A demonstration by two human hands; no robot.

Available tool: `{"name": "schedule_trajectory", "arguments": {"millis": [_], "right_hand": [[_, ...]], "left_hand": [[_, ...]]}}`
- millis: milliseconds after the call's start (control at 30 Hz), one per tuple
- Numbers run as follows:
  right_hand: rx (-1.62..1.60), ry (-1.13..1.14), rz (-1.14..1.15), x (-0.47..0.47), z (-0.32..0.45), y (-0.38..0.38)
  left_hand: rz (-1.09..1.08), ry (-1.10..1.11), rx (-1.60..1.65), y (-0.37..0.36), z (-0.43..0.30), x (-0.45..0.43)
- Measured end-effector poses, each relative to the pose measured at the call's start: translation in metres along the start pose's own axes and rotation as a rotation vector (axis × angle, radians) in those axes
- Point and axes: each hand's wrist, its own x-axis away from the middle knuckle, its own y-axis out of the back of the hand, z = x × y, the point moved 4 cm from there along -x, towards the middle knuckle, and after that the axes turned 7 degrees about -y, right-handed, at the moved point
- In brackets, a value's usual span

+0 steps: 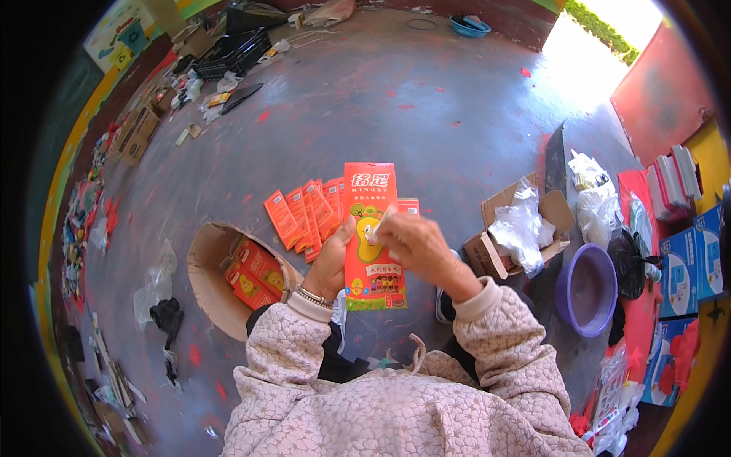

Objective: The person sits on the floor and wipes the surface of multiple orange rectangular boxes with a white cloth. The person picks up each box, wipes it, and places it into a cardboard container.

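Observation:
Upright before me is a flat red packet (372, 185) with a yellow cartoon figure and white lettering. My left hand (330, 257) grips its left edge. Close over the front of the packet, my right hand (420, 245) has its fingers pinched around a small pale item (374, 231), mostly hidden by the fingers. Behind the packet, several similar red packets (311, 211) lie fanned out on the floor, and another packet (409, 206) shows past its right edge. An open cardboard box (208, 268) on the left contains more red packets (254, 274).
To the right stand a cardboard box (485, 254) with clear plastic bags (519, 223) and a purple basin (587, 291). Blue cartons (679, 268) line the right wall. A black crate (234, 54) and loose litter lie far left. Plastic bags (165, 320) lie on the near left floor.

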Motion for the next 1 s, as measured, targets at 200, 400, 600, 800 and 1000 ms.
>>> {"name": "schedule_trajectory", "arguments": {"millis": [200,400,600,800,1000], "right_hand": [[-0.227,0.022,0.463,0.031,0.042,-0.043],[0.231,-0.139,-0.159,0.015,-0.013,0.016],[0.153,0.202,-0.243,0.012,0.035,-0.010],[0.278,0.257,-0.059,-0.012,0.011,-0.018],[0.154,-0.447,-0.620,-0.022,-0.034,0.055]], "left_hand": [[-0.157,-0.323,-0.124,0.018,-0.018,-0.010],[-0.182,-0.368,-0.086,0.018,-0.026,-0.004],[-0.002,-0.268,-0.192,0.024,0.000,-0.017],[0.043,-0.102,0.052,-0.006,0.002,-0.002],[0.019,-0.088,-0.021,-0.006,-0.005,0.008]]}}
